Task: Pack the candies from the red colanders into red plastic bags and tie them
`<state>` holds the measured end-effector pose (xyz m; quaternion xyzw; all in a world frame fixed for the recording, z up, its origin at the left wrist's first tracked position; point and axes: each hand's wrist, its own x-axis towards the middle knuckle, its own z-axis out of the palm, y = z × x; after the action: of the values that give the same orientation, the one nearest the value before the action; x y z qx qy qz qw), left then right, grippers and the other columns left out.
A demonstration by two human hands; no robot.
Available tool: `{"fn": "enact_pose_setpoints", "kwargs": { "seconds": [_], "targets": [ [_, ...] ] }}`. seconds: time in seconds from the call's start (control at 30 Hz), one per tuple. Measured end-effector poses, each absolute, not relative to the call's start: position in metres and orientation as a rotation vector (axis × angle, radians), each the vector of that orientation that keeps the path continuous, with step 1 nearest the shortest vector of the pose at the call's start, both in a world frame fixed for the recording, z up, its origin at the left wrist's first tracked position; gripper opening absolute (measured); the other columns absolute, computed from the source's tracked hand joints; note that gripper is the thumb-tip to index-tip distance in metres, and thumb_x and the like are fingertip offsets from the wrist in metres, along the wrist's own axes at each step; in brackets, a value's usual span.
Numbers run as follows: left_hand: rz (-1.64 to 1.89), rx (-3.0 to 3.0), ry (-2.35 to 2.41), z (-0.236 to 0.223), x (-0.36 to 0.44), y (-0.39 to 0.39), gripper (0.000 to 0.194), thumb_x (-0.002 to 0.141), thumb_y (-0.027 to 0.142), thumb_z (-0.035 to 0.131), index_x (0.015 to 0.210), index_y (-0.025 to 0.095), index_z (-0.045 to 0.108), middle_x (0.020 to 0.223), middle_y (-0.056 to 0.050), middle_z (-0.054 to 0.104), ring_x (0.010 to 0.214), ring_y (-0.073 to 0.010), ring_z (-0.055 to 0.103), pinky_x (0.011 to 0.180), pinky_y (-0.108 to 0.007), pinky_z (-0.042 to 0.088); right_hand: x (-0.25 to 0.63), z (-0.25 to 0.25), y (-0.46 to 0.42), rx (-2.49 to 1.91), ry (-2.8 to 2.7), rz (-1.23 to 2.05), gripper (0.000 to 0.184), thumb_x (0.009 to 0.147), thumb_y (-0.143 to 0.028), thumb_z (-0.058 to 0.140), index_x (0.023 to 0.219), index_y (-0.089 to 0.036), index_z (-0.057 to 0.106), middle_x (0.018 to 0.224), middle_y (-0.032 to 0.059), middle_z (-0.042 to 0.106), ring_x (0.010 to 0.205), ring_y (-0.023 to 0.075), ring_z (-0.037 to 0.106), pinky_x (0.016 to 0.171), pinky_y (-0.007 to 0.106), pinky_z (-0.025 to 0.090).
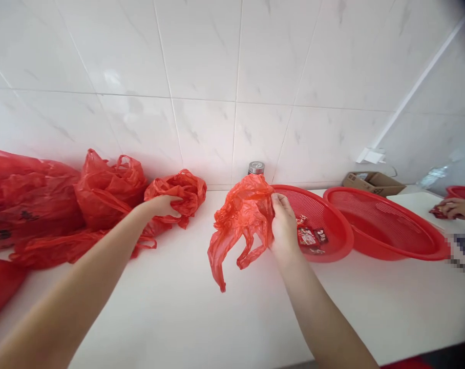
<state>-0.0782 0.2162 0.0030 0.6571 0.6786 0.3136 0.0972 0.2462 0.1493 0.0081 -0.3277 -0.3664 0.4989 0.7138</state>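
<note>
My right hand (284, 221) is closed on a crumpled red plastic bag (248, 210), which hangs over the white table with its handles dangling. On the left, my left hand (164, 206) is at a bunched pile of red plastic bags (188, 192), its fingers partly sunk in the folds and gripping the plastic. Just right of my right hand stands a red perforated basket (334, 225) with several small dark-red printed packets (309, 237) lying in it. Part of this basket is hidden behind my hand.
Full red bags (109, 187) line the left side. A metal-lidded container (256, 167) stands by the tiled wall. To the right are a second red basket (394, 225), a cardboard box (374, 183), a clear bottle (434, 176) and another person's hand (459, 208) at a small packet.
</note>
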Motion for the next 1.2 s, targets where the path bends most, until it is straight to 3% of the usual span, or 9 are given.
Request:
{"fn": "enact_pose_setpoints", "kwargs": {
  "seconds": [0.17,0.27,0.37,0.6,0.73,0.87,1.0,1.1,1.2],
  "targets": [
    [0.859,1.909,2.178,0.048,-0.043,0.151,0.040,0.082,0.040,0.063,0.101,0.005,0.068,0.087,-0.007,0.070,0.083,-0.0238,0.067,0.077,-0.034,0.051,0.243,0.007,0.144,-0.768,-0.796,1.100,0.027,0.079,-0.046,0.064,0.085,-0.024,0.050,0.079,-0.0036,0.060,0.069,0.0140,0.058,0.062,0.026,0.048],
    [0.996,1.980,2.076,0.024,0.023,0.097,0.039,0.087,0.048,0.054,0.114,0.022,0.064,0.110,-0.006,0.069,0.086,-0.0220,0.067,0.078,-0.034,0.052,0.231,0.002,0.137,-0.762,-0.815,1.036,0.029,0.081,-0.048,0.062,0.087,-0.024,0.047,0.079,-0.0032,0.057,0.069,0.0137,0.056,0.062,0.026,0.047],
    [1.088,1.890,1.823,-0.024,0.077,0.064,0.052,0.076,0.045,0.067,0.124,0.027,0.058,0.124,-0.007,0.063,0.108,-0.0312,0.060,0.084,-0.041,0.050,0.225,-0.002,0.129,-0.775,-0.859,0.995,0.030,0.085,-0.052,0.057,0.089,-0.024,0.046,0.080,-0.0027,0.056,0.071,0.0140,0.055,0.064,0.026,0.047],
    [1.243,1.190,1.309,-0.054,0.037,0.055,0.018,0.077,0.036,0.066,0.080,0.019,0.067,0.080,-0.004,0.071,0.084,-0.0235,0.067,0.085,-0.040,0.054,0.285,-0.007,0.114,-1.149,-1.473,0.630,0.022,0.095,-0.045,0.045,0.088,-0.023,0.045,0.071,-0.0044,0.049,0.063,0.0131,0.047,0.061,0.026,0.038],
    [1.311,0.534,0.947,-0.053,-0.012,0.032,0.027,0.067,0.026,0.077,0.054,0.019,0.054,0.040,0.005,0.038,0.061,-0.0167,0.059,0.077,-0.034,0.057,0.325,-0.023,0.089,-1.496,-2.067,0.736,0.014,0.094,-0.032,0.045,0.083,-0.022,0.048,0.074,-0.0022,0.059,0.066,0.0139,0.055,0.060,0.025,0.038],
    [1.085,0.408,0.938,-0.068,-0.017,0.012,0.028,0.073,0.036,0.074,0.059,0.020,0.057,0.042,0.007,0.027,0.043,-0.0103,0.035,0.051,-0.029,0.050,0.350,-0.019,0.092,-1.588,-2.216,0.801,0.013,0.090,-0.034,0.053,0.087,-0.022,0.057,0.079,-0.0007,0.066,0.069,0.0142,0.061,0.061,0.024,0.042],
    [1.029,0.491,0.952,-0.063,0.028,0.007,0.034,0.076,0.050,0.070,0.064,0.021,0.057,0.057,0.004,0.043,0.049,-0.0109,0.039,0.051,-0.027,0.044,0.393,-0.004,0.160,-1.786,-2.210,0.691,0.049,0.089,-0.053,0.052,0.132,-0.028,0.045,0.127,0.0096,0.057,0.102,0.0217,0.062,0.081,0.032,0.047],
    [1.052,0.585,0.984,-0.052,0.067,0.009,0.031,0.080,0.053,0.065,0.094,0.026,0.065,0.067,0.003,0.049,0.054,-0.0110,0.041,0.051,-0.024,0.039,0.425,-0.011,0.219,-2.021,-2.263,0.679,0.106,0.062,-0.055,0.080,0.149,-0.027,0.027,0.151,0.0198,0.030,0.128,0.0378,0.044,0.096,0.046,0.041],
    [1.072,0.632,1.037,-0.047,0.087,0.013,0.048,0.080,0.053,0.065,0.122,0.029,0.058,0.061,0.004,0.045,0.055,-0.0117,0.038,0.052,-0.023,0.038,0.440,-0.033,0.259,-2.191,-2.357,0.727,0.132,0.041,-0.057,0.088,0.152,-0.026,0.023,0.154,0.0229,0.021,0.133,0.0451,0.034,0.098,0.053,0.038]
  ]
}}
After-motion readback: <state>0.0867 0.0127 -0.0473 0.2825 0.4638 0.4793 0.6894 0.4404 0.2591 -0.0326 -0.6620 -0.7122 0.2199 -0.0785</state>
